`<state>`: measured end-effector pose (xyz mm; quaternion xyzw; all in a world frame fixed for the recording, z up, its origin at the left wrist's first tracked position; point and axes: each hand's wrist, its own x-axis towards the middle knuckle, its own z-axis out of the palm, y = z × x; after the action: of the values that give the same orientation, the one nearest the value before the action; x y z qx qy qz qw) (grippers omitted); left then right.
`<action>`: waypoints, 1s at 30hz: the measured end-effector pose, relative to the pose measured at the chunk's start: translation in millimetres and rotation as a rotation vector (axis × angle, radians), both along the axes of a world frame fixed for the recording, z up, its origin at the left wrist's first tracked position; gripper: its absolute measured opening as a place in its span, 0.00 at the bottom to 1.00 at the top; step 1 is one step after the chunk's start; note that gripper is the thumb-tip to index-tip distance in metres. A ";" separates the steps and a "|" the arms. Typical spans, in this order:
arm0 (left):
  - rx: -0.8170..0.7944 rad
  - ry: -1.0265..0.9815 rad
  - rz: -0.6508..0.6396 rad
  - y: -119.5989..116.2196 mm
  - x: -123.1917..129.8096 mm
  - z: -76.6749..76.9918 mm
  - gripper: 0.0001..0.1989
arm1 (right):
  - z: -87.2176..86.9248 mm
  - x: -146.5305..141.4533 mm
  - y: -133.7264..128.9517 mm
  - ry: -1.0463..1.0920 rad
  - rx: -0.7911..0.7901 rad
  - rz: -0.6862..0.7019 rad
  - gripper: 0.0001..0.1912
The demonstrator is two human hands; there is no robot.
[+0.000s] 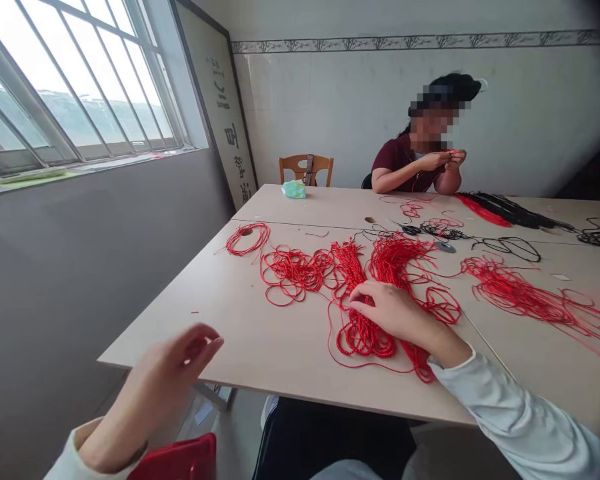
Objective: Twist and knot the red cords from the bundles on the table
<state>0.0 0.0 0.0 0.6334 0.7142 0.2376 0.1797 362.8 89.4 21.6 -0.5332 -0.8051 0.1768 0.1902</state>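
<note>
Right hand point(395, 317) lies slack on red beaded cords point(363, 339), seemingly not gripping; left hand point(167, 387) open, apart.

Craft workroom point(330, 113), tabletop red cord point(295, 277)

Right hand point(395, 317) — red cord tangles point(353, 273) ahead

The pale table point(230, 300) holds red cords point(293, 275) (and black cords point(505, 205)).
</note>
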 end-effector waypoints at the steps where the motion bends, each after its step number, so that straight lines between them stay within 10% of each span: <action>1: 0.041 0.015 -0.104 18.9 26.2 14.5 0.18 | -2.9 3.1 6.5 -0.055 -0.029 -0.013 0.08; 4: 0.146 -0.001 -0.307 76.1 89.5 32.9 0.15 | -14.1 5.4 17.5 -0.126 -0.059 0.011 0.06; 9: 0.217 -0.101 -0.485 151.5 135.1 20.0 0.14 | -11.8 17.8 34.3 0.091 -0.092 0.037 0.08; 13: 0.133 -0.235 -0.638 172.4 153.1 22.0 0.17 | 15.4 37.3 51.4 0.486 -0.245 0.056 0.09; 19: -0.164 -0.667 -0.976 176.3 185.3 64.3 0.16 | 53.2 40.3 69.5 0.904 -0.442 0.120 0.12; 30: 0.242 -1.143 -0.439 216.0 124.6 115.6 0.11 | 90.2 132.8 93.9 0.914 0.036 -0.171 0.09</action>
<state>124.6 216.0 115.6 0.5542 0.3262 0.5755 0.5052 495.6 183.4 111.8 -0.4615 -0.5950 0.3633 0.5487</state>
